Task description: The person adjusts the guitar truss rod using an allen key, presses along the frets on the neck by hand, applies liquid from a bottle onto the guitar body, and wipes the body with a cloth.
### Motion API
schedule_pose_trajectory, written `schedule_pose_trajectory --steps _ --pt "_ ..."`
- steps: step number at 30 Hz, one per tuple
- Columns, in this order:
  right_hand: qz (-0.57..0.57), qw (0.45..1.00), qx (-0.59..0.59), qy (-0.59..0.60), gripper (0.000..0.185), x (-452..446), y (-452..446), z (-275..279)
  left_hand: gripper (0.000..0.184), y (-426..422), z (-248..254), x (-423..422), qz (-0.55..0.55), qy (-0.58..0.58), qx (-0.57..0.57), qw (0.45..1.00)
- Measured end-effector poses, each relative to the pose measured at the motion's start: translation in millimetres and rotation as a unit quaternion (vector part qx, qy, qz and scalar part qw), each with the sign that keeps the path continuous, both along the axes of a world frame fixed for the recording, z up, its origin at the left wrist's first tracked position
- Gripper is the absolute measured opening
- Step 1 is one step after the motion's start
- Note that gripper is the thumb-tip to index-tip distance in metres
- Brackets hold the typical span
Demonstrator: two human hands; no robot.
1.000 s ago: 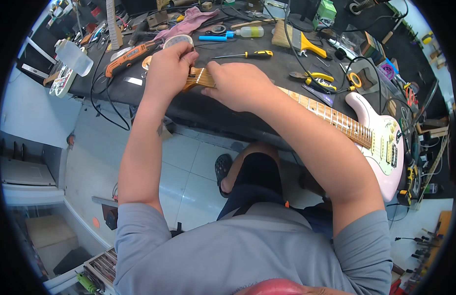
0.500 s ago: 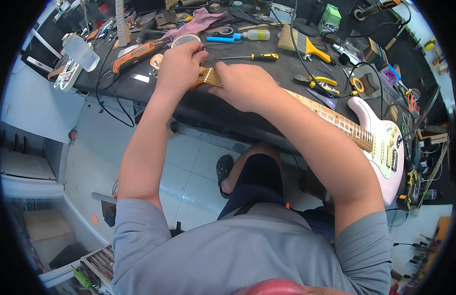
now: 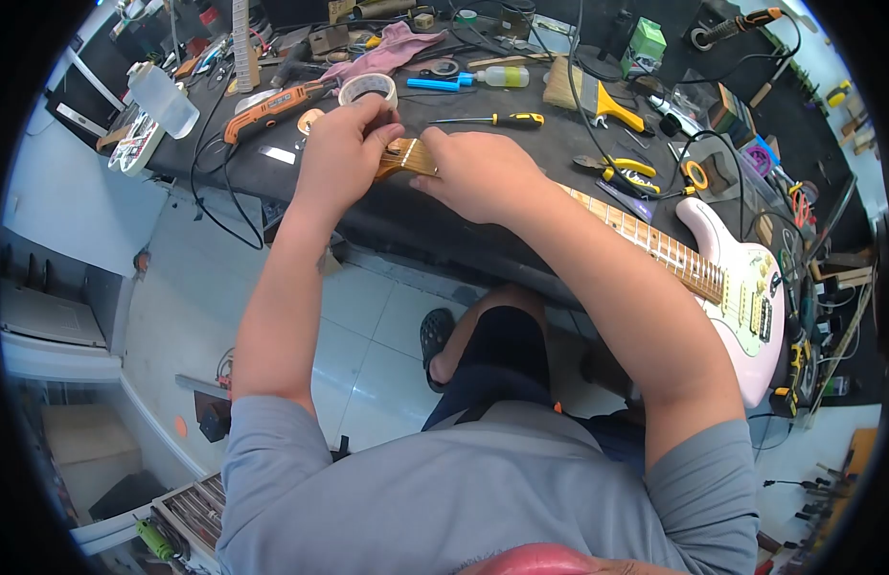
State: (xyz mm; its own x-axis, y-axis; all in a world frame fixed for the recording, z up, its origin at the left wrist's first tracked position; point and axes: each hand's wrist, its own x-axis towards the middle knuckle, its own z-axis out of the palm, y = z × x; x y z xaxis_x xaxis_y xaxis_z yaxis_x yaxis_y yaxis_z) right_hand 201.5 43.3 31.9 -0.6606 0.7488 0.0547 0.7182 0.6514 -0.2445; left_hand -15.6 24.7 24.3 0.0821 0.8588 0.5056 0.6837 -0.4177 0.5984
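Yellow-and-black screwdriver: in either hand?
No, the screwdriver lies on the dark workbench, while the left hand and right hand are at the electric guitar's headstock end.

Blk bench [image 3: 558,144] w/ guitar [image 3: 746,287], scrdrvr [image 3: 516,120], pliers [image 3: 631,171], lg brush [image 3: 592,97].

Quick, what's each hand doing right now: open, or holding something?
Left hand: curled at the headstock; whether it grips anything cannot be told.
Right hand: closed, holding the guitar neck.
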Motion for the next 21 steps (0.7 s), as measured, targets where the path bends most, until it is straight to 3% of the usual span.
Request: schedule_pose_trajectory --steps 5,10,13,21 --pt "-0.003 1.000 -0.005 -0.001 0.048 0.5 0.0 0.3 0.014 -7.2 -21.3 -11.0 -0.034 -0.073 0.018 0.997" --pt "-0.010 1.000 -0.019 0.000 0.048 -0.8 -1.2 3.1 0.010 -19.7 -22.4 -19.5 -0.064 -0.072 0.021 0.995" --pt "0.024 0.987 0.097 0.127 0.048 -0.1 -0.3 -12.5 0.012 -19.6 -22.2 -24.3 -0.077 -0.065 0.012 0.995" --pt "-0.005 0.981 0.110 0.162 0.021 -9.2 -0.9 -13.8 0.012 -18.4 -23.5 -17.2 -0.058 -0.090 0.026 0.994"
